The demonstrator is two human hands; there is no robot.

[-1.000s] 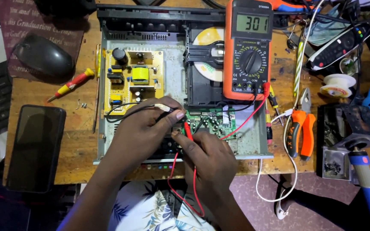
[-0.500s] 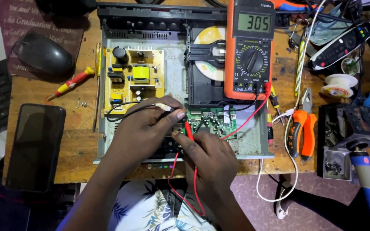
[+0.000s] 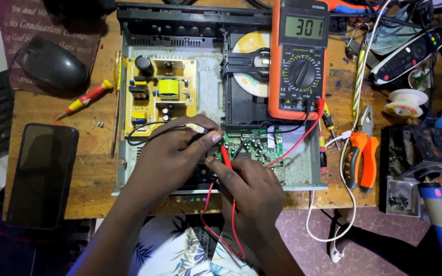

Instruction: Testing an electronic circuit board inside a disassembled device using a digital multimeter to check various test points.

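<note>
An opened disc player [image 3: 211, 102] lies on the wooden desk, its yellow power board [image 3: 159, 94] and green board [image 3: 254, 145] exposed. My left hand [image 3: 172, 151] pinches a black probe with a black lead over the boards. My right hand [image 3: 246, 186] grips a red probe [image 3: 226, 155], tip down at the green board's left edge. The two hands touch each other. An orange multimeter [image 3: 300, 56] rests on the disc drive, its screen lit with digits, red and black leads plugged in.
A black phone [image 3: 42, 174], a mouse [image 3: 52, 64] and a red-yellow screwdriver [image 3: 85, 98] lie left. Orange pliers [image 3: 361, 158], a solder spool [image 3: 406, 102], a remote [image 3: 410, 48] and a blue-handled soldering iron [image 3: 438, 214] in its stand lie right.
Both hands stay on the probes at the same spot. Only the number on the multimeter's screen has flickered up and back.
</note>
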